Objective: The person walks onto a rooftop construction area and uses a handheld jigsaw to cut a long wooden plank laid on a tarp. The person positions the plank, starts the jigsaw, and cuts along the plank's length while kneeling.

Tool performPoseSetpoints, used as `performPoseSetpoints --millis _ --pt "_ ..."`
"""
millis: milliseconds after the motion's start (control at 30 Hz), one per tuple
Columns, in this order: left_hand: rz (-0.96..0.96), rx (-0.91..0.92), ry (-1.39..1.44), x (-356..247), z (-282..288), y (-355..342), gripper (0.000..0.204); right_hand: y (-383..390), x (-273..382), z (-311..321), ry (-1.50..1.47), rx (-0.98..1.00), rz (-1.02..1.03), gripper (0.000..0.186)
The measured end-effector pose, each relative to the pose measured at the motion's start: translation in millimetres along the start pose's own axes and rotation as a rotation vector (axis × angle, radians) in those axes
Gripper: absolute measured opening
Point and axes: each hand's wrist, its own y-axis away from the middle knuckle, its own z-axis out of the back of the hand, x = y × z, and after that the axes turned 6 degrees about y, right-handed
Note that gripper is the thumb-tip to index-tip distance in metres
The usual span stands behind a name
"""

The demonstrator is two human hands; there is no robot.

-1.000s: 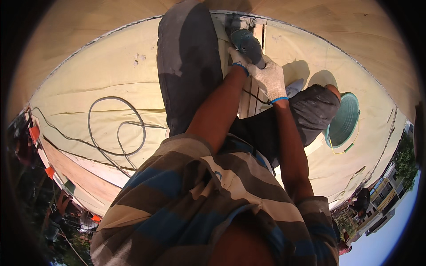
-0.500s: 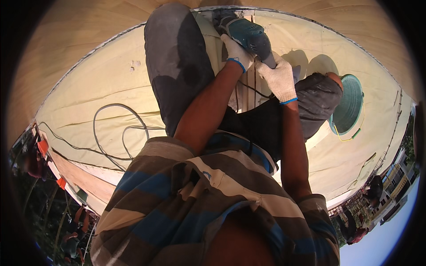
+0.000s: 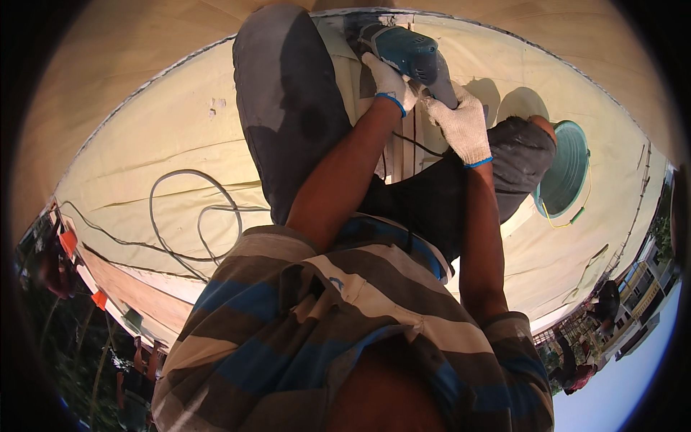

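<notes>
I hold a teal and grey corded power tool (image 3: 408, 55) between my legs, its dark front end toward the base of the wall; I cannot make out its tip. My left hand (image 3: 389, 83), in a cream knit glove with a blue cuff, is closed round the tool's body from the left side. Gloved the same way, my right hand (image 3: 464, 128) grips the grey rear handle. A dark cord (image 3: 421, 147) runs below the tool toward my lap.
A green bucket (image 3: 563, 173) with a wire handle lies tipped beside my right knee. Looped cable (image 3: 193, 173) lies on the pale yellow sheeting (image 3: 129, 173) at left. The wall (image 3: 180, 32) curves along the far side. Other people show at the lower left and right edges.
Both hands and the tool have shifted slightly to the right, and the tool's rear has turned a little. The grip stays the same.
</notes>
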Motion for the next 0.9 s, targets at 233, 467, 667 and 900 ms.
performPoseSetpoints --millis 233,467,667,900 --pt "0.012 -0.068 0.067 -6 -7 -24 0.092 -34 14 12 0.046 0.112 -0.045 0.034" --pt "-0.002 -0.01 0.185 -10 -29 -26 0.087 -65 7 27 0.128 0.131 -0.023 0.048" --pt "-0.033 0.015 0.222 -15 -17 -48 0.083 -66 26 24 0.173 0.178 -0.039 0.044" --pt "-0.093 0.005 0.222 -23 -9 -63 0.09 -83 42 9 0.315 0.209 0.004 0.053"
